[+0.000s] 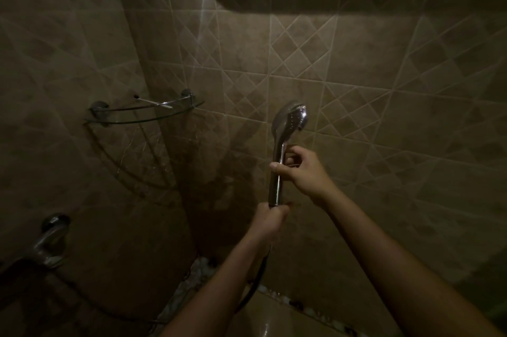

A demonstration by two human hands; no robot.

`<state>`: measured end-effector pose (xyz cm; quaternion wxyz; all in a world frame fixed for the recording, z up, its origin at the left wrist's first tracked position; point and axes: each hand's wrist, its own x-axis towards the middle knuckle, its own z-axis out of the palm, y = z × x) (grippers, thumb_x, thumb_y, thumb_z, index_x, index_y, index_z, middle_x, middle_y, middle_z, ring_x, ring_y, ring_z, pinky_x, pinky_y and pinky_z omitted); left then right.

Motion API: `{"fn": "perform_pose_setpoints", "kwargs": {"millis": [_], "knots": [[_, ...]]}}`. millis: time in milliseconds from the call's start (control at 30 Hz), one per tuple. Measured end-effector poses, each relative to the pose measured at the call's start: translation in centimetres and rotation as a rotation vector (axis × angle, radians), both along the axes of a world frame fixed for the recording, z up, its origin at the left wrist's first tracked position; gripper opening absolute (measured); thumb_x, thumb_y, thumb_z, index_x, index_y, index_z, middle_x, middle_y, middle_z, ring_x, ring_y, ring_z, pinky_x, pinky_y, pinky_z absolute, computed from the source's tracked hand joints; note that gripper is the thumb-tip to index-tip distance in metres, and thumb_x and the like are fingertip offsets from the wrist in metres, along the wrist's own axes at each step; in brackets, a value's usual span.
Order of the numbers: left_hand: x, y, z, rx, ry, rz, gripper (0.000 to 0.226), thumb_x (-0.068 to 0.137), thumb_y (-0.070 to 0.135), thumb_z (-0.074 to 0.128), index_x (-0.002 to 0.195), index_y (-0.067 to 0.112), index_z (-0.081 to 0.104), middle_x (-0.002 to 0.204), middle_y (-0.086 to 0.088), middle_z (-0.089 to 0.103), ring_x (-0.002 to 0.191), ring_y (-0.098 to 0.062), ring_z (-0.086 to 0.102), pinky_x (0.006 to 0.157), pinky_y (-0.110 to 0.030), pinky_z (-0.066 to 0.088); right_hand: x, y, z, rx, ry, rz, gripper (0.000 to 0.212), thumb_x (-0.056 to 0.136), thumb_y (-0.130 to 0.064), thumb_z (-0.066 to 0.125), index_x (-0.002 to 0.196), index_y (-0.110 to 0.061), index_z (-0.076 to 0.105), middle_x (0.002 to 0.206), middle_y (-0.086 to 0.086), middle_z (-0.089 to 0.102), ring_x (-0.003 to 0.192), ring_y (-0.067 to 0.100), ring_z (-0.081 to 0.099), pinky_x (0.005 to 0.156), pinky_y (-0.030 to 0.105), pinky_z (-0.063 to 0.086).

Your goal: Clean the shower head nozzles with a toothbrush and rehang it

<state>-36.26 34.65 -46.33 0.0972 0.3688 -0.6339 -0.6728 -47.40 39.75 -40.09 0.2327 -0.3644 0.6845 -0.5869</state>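
Two bare arms reach up from the bottom of the view. A dark hose [256,279] hangs down beside the left arm. The left hand [270,217] is wrapped tight around the bottom end of the handle, where the hose joins. Just above it, the right hand [297,169] grasps the middle of the handle, with the thumb across the front and the fingers curled behind. The shiny shower head [290,120] stands upright above both hands, and its round face is turned to the right.

Farther back, a glass shelf [115,120] sits in the corner of the tiled wall [370,67]. A thin white toothbrush [153,102] lies near the shelf's back edge. A metal tap [50,238] sticks out low on the left. It is too dark to see the nozzles well.
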Motion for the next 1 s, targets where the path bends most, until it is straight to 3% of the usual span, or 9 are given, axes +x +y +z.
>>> {"fn": "perform_pose_setpoints", "kwargs": {"millis": [67, 167, 300, 433, 567, 667, 767, 867, 1000], "knots": [[0.0, 0.1, 0.2, 0.008, 0.007, 0.017, 0.032, 0.096, 0.015, 0.059, 0.064, 0.018, 0.054, 0.038, 0.01, 0.047, 0.036, -0.006, 0.043, 0.039, -0.02, 0.031, -0.4, 0.1, 0.1, 0.011, -0.009, 0.047, 0.012, 0.092, -0.005, 0.068, 0.102, -0.009, 0.062, 0.084, 0.009, 0.055, 0.085, 0.018, 0.062, 0.077, 0.032, 0.059], [0.1, 0.3, 0.3, 0.02, 0.019, 0.005, 0.03, 0.096, 0.017, 0.06, 0.066, 0.017, 0.055, 0.036, 0.01, 0.046, 0.035, -0.005, 0.043, 0.036, -0.018, 0.031, -0.6, 0.2, 0.0, 0.002, -0.063, 0.102, 0.011, 0.093, -0.007, 0.067, 0.102, -0.011, 0.063, 0.091, 0.013, 0.057, 0.093, 0.021, 0.065, 0.09, 0.041, 0.06], [-0.1, 0.3, 0.7, 0.028, 0.025, 0.009, 0.023, 0.095, 0.027, 0.064, 0.075, 0.017, 0.059, 0.052, 0.007, 0.046, 0.044, -0.007, 0.04, 0.041, -0.022, 0.03, 0.2, 0.1, 0.3, 0.018, 0.094, -0.005, 0.039, 0.081, -0.023, 0.083, 0.113, -0.014, 0.062, 0.094, 0.002, 0.067, 0.085, 0.015, 0.067, 0.078, 0.034, 0.062], [0.0, -0.1, 0.8, 0.003, 0.039, 0.012, 0.027, 0.096, 0.021, 0.063, 0.07, 0.017, 0.055, 0.055, 0.004, 0.045, 0.046, -0.008, 0.04, 0.043, -0.022, 0.029, 0.1, 0.0, 0.2, 0.006, 0.03, -0.036, 0.041, 0.08, -0.011, 0.083, 0.115, -0.014, 0.06, 0.075, -0.002, 0.065, 0.071, 0.01, 0.069, 0.075, 0.038, 0.063], [0.1, 0.0, 0.6, 0.024, 0.055, 0.01, 0.03, 0.096, 0.021, 0.064, 0.067, 0.018, 0.056, 0.041, 0.01, 0.045, 0.035, -0.005, 0.041, 0.038, -0.017, 0.03, 0.1, 0.5, 0.1, -0.021, -0.071, 0.103, 0.025, 0.091, -0.004, 0.069, 0.115, -0.004, 0.061, 0.106, 0.015, 0.074, 0.095, 0.017, 0.075, 0.081, 0.031, 0.061], [0.0, 0.1, 0.4, 0.019, 0.038, 0.035, 0.025, 0.095, 0.029, 0.065, 0.075, 0.017, 0.055, 0.051, 0.007, 0.044, 0.044, -0.008, 0.041, 0.041, -0.021, 0.031, 0.3, 0.1, 0.2, 0.037, 0.036, 0.098, 0.035, 0.088, -0.019, 0.076, 0.119, -0.015, 0.062, 0.106, 0.006, 0.073, 0.096, 0.017, 0.073, 0.088, 0.036, 0.061], [-0.2, -0.1, 0.1, 0.033, 0.062, 0.069, 0.027, 0.094, 0.027, 0.067, 0.072, 0.017, 0.055, 0.046, 0.008, 0.041, 0.041, -0.008, 0.038, 0.04, -0.02, 0.028, 0.4, -0.1, -0.1, 0.101, 0.21, -0.022, 0.047, 0.072, -0.038, 0.087, 0.112, -0.026, 0.065, 0.092, 0.008, 0.073, 0.088, 0.023, 0.073, 0.08, 0.038, 0.063], [0.0, -0.1, 0.0, 0.01, 0.067, 0.041, 0.032, 0.094, 0.025, 0.066, 0.065, 0.019, 0.053, 0.042, 0.011, 0.04, 0.038, -0.008, 0.037, 0.041, -0.02, 0.027, 0.0, 0.0, -0.1, 0.099, 0.125, 0.012, 0.038, 0.08, -0.022, 0.083, 0.113, -0.018, 0.064, 0.087, 0.021, 0.069, 0.082, 0.03, 0.072, 0.075, 0.039, 0.063], [0.1, -0.2, -0.5, 0.004, 0.052, 0.016, 0.022, 0.096, 0.025, 0.065, 0.076, 0.014, 0.061, 0.053, 0.004, 0.05, 0.046, -0.01, 0.045, 0.041, -0.022, 0.033, 0.5, 0.7, 0.3, 0.089, -0.033, 0.126, 0.032, 0.093, -0.001, 0.066, 0.124, -0.005, 0.058, 0.105, 0.012, 0.071, 0.092, 0.012, 0.071, 0.074, 0.021, 0.06]]}}
